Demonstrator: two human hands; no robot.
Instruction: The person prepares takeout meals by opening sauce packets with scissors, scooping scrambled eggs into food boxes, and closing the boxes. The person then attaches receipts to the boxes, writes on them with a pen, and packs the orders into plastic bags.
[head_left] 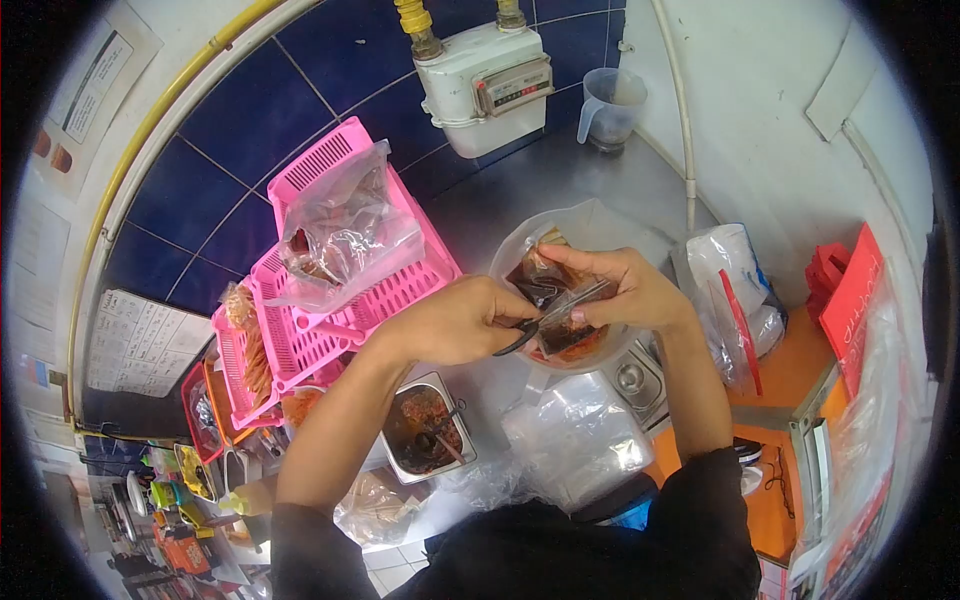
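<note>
Over a large translucent tub, my left hand is closed on the dark handles of a pair of scissors. The blades point right, lying across a brownish plastic packet. My right hand pinches that packet from the right, thumb and fingers pressed on it near the blades. Reddish-orange food shows in the tub below the packet. Exactly where the blades meet the plastic is hard to make out.
Left of the tub stand pink baskets with a clear bag on top. Nearer are a metal container of sauce and a stack of clear bags. A measuring jug stands at the back, beneath a wall-mounted gas meter.
</note>
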